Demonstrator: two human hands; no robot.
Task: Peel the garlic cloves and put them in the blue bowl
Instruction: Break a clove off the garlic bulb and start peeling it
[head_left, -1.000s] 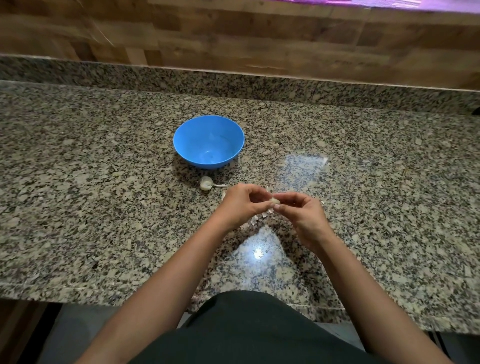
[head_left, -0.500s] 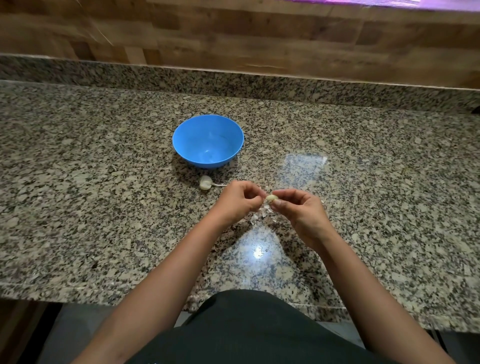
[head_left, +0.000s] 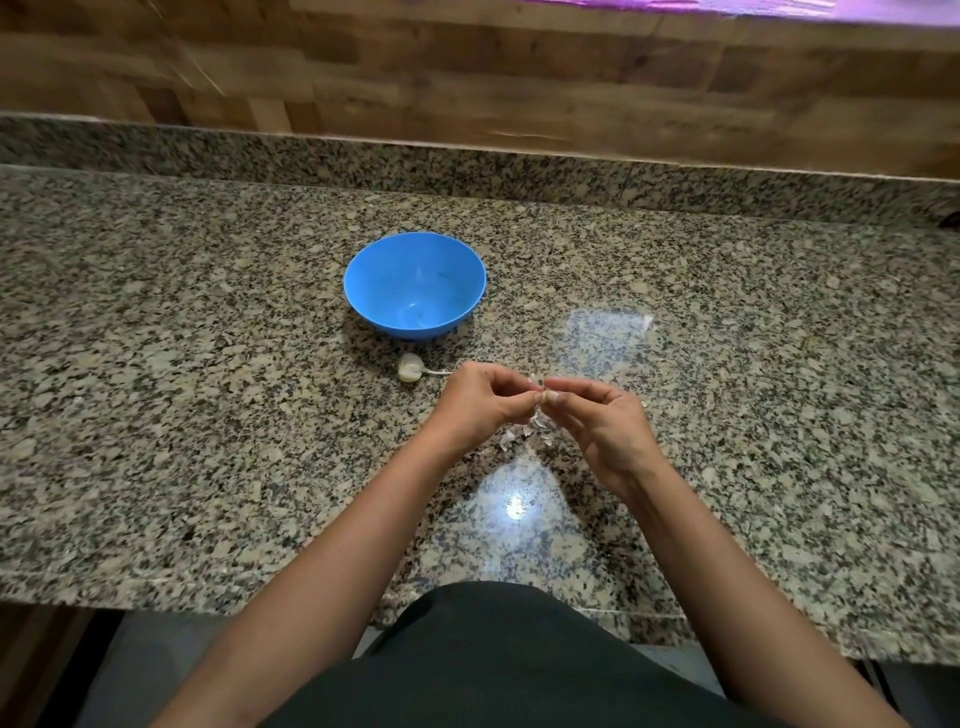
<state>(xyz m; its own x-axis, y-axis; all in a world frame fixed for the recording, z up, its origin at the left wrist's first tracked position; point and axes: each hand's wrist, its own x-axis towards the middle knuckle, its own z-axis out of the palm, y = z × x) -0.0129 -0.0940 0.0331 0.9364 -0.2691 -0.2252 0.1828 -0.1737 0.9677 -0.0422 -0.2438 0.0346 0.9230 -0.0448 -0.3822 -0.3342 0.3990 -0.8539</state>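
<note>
A blue bowl (head_left: 414, 283) stands on the granite counter (head_left: 182, 415), and I see nothing inside it. Just in front of it lies a pale garlic piece with a thin stem (head_left: 411, 368). My left hand (head_left: 480, 402) and my right hand (head_left: 597, 423) meet fingertip to fingertip above the counter, both pinching one small garlic clove (head_left: 541, 397) that is mostly hidden by the fingers. Thin white peel scraps (head_left: 522, 431) lie on the counter directly under the hands.
A raised granite ledge and a wooden wall (head_left: 467, 78) close off the back. The counter's front edge runs near my body. A bright light reflection (head_left: 515, 506) shines on the stone between my forearms.
The hands parted slightly half a second ago, showing the clove in my right fingers. Now they are back together on it, fingertips touching.
</note>
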